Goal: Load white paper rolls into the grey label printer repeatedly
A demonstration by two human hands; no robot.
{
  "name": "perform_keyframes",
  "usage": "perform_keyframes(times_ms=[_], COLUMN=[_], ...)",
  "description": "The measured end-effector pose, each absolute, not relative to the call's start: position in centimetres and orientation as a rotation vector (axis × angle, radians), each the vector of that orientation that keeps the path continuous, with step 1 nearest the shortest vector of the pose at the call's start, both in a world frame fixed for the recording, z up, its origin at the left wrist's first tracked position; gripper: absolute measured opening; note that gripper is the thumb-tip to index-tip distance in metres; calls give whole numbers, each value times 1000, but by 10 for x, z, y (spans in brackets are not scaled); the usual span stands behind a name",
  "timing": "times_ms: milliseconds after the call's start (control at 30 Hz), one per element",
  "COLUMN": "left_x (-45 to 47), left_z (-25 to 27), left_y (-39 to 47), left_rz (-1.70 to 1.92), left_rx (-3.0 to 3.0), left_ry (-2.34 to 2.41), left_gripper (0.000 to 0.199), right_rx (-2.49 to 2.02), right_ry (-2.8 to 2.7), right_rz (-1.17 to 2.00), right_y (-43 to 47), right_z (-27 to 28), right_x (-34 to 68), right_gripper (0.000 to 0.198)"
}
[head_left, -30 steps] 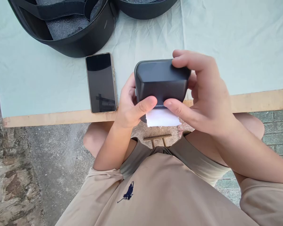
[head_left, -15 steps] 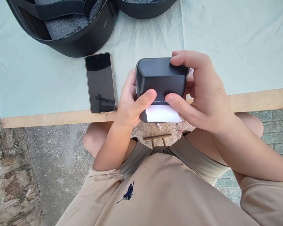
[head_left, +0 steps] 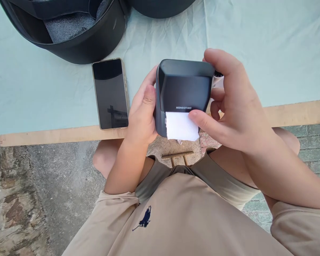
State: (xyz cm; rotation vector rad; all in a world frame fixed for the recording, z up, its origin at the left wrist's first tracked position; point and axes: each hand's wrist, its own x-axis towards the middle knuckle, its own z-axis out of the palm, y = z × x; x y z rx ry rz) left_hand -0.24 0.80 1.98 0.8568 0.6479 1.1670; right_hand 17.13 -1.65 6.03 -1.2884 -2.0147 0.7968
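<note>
A dark label printer (head_left: 186, 89) marked NIIMBOT is held up in front of me, over the table's near edge. White label paper (head_left: 181, 128) sticks out of its front slot. My left hand (head_left: 142, 113) grips the printer's left side, thumb along the edge and fingers hidden behind. Around the right side curls my right hand (head_left: 234, 99), its index finger by the top corner and its thumb tip at the paper's upper right. Between that hand and the printer shows a small white and black part (head_left: 218, 80), mostly hidden.
A phone (head_left: 110, 94) with a dark screen lies left of my hands on the pale cloth (head_left: 269, 46). An open black zippered case (head_left: 96, 46) with grey foam stands at the back left. The table's wooden edge (head_left: 296, 112) runs above my knees.
The printer has tilted so its front and paper face me more. My left thumb has moved off the front to the left side, and my right index finger has shifted to the corner.
</note>
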Motion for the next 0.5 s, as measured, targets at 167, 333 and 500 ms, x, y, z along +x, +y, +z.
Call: perform_keyframes(times_ms=[167, 333, 500], left_x=[-3, -1, -4], left_z=[16, 26, 25], left_y=[11, 9, 10], left_rz=[1165, 1142, 1143], left_rx=[851, 763, 777], left_ry=[610, 712, 650], left_gripper=[29, 26, 29], right_rx=[-1272, -1284, -1409], right_ry=[-2072, -2118, -2048], right_rz=[713, 620, 463], right_y=[-17, -18, -19], right_z=[60, 65, 70], right_x=[173, 172, 169], right_gripper=[70, 64, 60])
